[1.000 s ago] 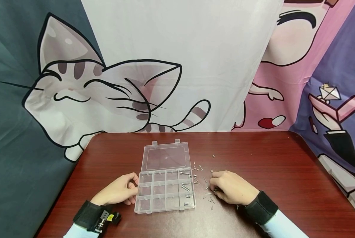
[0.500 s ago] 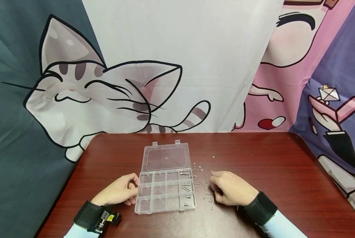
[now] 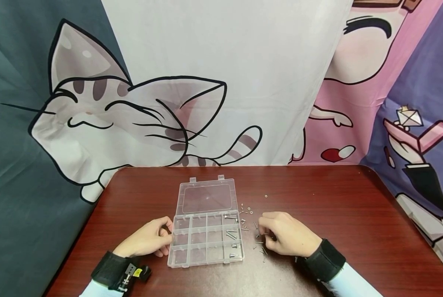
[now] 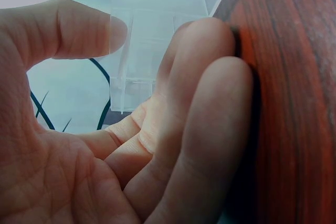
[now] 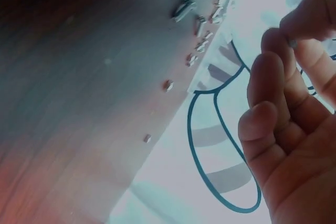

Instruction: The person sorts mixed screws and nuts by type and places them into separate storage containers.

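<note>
A clear plastic compartment box lies on the table with its lid folded back. My left hand pinches its left edge, thumb on the wall and fingers behind it in the left wrist view. Screws and other small metal parts sit in the right column of compartments. Right of the box, my right hand is just above loose screws. In the right wrist view, a small grey metal bit, likely a nut, shows between thumb and fingertip, mostly hidden.
Several ring-like nuts and short screws lie between the box and the right hand. One lone nut is farther back. The dark red wooden table ends at a printed cloth backdrop.
The right hand has shifted slightly left and its fingertips have drawn together. The nut at its fingertips no longer shows on the table. The left hand and box stay put.
</note>
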The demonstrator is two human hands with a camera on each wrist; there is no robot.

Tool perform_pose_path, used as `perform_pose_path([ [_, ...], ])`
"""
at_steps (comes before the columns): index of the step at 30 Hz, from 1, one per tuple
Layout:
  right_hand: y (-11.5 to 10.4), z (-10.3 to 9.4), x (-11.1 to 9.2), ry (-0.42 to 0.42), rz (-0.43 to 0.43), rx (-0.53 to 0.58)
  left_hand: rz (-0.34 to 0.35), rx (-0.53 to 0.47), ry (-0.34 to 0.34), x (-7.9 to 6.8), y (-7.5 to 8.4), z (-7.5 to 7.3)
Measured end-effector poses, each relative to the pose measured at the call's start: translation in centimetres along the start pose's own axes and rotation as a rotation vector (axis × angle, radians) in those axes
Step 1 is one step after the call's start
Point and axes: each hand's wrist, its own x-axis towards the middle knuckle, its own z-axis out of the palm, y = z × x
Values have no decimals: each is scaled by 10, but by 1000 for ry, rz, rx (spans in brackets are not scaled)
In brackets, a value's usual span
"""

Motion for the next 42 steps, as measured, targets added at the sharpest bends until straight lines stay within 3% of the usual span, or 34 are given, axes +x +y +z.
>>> perform_pose_path([
  [12,-14,-9,21,48,4,15,6,10,3,0,1,-1],
  [26,-43,-1,54,-2,-123,66,13,2,16,1,2,1],
  [42,-53,8,56,-46,-139,-5,7,4,26,0,1,1],
])
